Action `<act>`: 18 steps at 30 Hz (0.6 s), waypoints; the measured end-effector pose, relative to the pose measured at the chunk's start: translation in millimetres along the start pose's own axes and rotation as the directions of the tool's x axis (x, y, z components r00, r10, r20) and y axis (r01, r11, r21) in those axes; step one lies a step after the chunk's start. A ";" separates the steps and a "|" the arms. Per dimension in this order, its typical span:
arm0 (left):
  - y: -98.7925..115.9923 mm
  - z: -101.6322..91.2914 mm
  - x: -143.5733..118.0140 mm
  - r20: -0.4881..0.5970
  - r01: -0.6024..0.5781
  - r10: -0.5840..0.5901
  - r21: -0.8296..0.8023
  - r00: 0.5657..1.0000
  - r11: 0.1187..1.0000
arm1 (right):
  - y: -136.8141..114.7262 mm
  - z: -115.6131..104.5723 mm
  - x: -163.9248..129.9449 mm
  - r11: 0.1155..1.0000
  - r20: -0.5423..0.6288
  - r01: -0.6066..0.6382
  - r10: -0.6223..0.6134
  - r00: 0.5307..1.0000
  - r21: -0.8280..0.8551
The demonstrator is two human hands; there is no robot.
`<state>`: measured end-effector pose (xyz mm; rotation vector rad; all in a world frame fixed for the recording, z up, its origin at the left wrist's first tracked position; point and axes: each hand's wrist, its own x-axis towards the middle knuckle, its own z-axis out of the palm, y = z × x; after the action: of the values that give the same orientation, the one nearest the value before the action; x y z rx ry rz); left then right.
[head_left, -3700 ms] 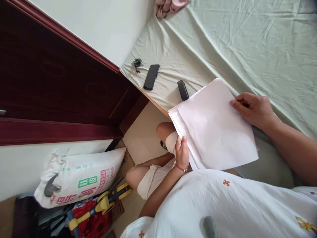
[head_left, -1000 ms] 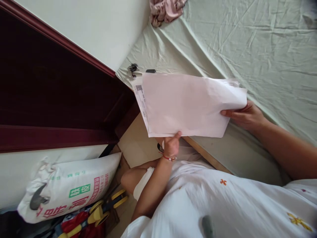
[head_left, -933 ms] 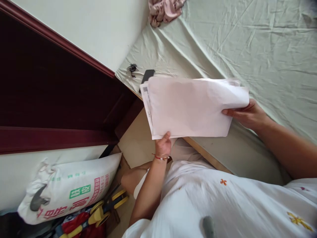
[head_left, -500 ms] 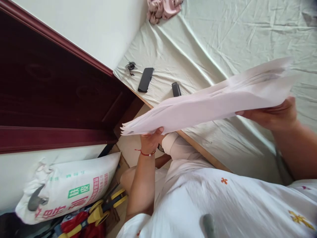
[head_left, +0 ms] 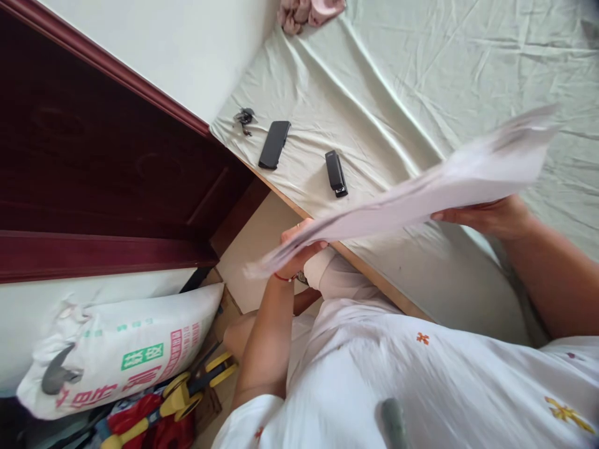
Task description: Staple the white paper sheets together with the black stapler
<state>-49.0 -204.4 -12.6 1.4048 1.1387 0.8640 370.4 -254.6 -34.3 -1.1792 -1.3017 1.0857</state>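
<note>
A stack of white paper sheets (head_left: 402,206) is held up between both hands, seen nearly edge-on and partly blurred. My left hand (head_left: 302,246), with a red string bracelet at the wrist, is closed around its left part. Under the right part, my right hand (head_left: 493,215) grips the lower edge with the thumb along it; its other fingers are hidden behind the paper. Just beyond the stack, a black stapler (head_left: 336,173) lies on the bed sheet.
On the pale green bed sheet (head_left: 397,106) lie a black phone-like flat case (head_left: 274,144), a small dark bunch of keys (head_left: 244,118) and pink cloth (head_left: 309,14). A dark red wooden panel (head_left: 107,143) stands left. Below it are a printed white sack (head_left: 131,349) and a yellow wheeled object (head_left: 182,399).
The paper stack has turned more edge-on and dipped at its left end, uncovering the whole stapler. My right hand has shifted slightly left; my left hand now wraps further around the paper.
</note>
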 end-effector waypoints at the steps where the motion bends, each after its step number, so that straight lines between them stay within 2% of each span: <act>1: 5.0 -1.5 1.7 0.040 -0.012 0.013 -0.025 0.999 1.000 | 0.4 -1.9 1.0 1.000 0.040 0.020 -0.019 0.999 -0.013; 4: 12.4 -0.6 8.2 0.077 0.035 -0.030 -0.066 0.997 0.997 | -0.9 -7.8 7.5 0.984 0.205 0.136 -0.110 0.973 -0.118; 6: 12.1 2.0 11.5 0.101 0.045 -0.043 -0.022 0.994 0.999 | -4.2 -10.2 11.9 0.958 0.287 0.246 -0.197 0.938 -0.145; 9: 9.6 3.9 14.0 0.162 -0.073 0.068 0.023 0.984 0.997 | -8.9 -10.7 14.9 0.937 0.302 0.335 -0.293 0.907 -0.095; 12: 6.6 1.7 17.2 0.158 -0.135 0.131 0.016 0.979 0.991 | -7.4 -9.0 14.2 0.939 0.247 0.336 -0.309 0.919 -0.076; 15: 0.6 -1.9 23.4 0.191 -0.048 0.039 0.044 0.981 0.998 | -1.4 -7.2 14.1 0.960 0.208 0.272 -0.253 0.945 -0.071; 18: -6.0 -3.7 27.1 0.234 -0.012 0.000 0.050 0.972 0.999 | 3.5 -7.0 14.7 0.979 0.247 0.189 -0.166 0.955 -0.071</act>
<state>-46.0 -177.7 -20.3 1.5090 0.9828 0.6570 377.7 -239.7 -35.6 -0.9978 -1.6293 1.0677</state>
